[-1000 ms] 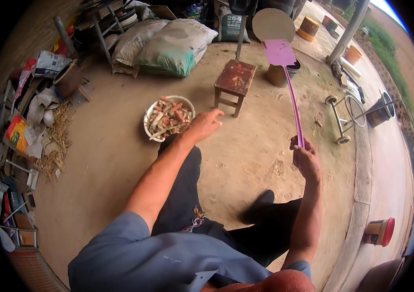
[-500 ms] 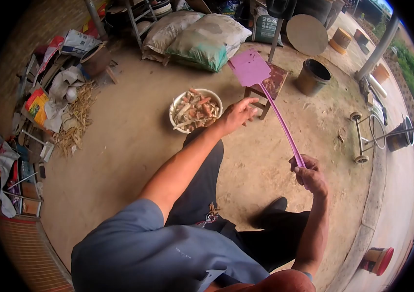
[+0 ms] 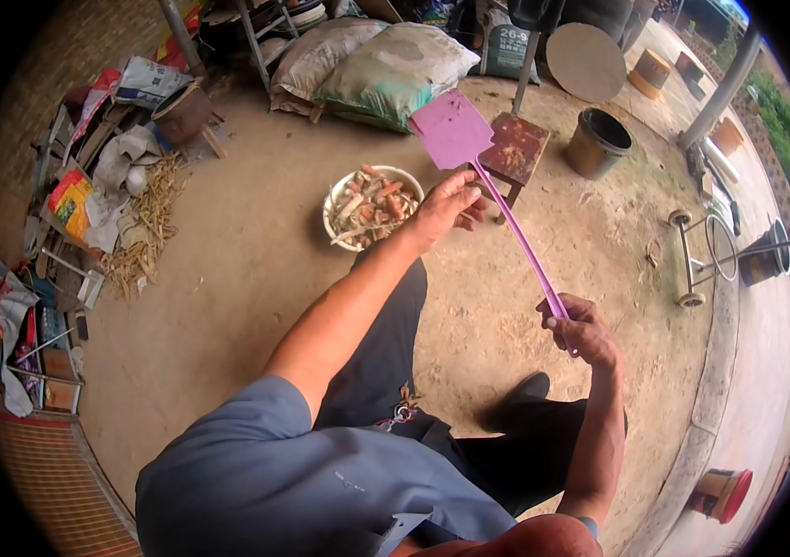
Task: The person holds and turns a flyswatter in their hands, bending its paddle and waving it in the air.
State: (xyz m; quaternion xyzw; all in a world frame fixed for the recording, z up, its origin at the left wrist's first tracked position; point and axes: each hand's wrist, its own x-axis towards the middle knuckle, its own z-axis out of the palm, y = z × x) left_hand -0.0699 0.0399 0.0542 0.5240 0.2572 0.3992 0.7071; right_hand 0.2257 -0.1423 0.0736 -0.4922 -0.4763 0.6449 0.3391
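Observation:
A pink fly swatter is held by the lower end of its handle in my right hand, its flat head raised up and to the left. My left hand reaches forward beside the upper handle, fingers apart and slightly bent, with nothing visible in it; whether it touches the handle I cannot tell. Left of that hand, a white bowl on the ground holds reddish and pale pieces. A worn red wooden stool stands behind the swatter, partly covered by it.
Full sacks lie at the back. A dark bucket stands right of the stool, and a wheeled metal frame is farther right. Clutter and dry stalks line the left side. A red-lidded tub is at lower right.
The view has turned, so the surroundings sit farther right. The swatter's head has swung left across the stool, toward my left hand. My right hand has shifted slightly left since half a second ago.

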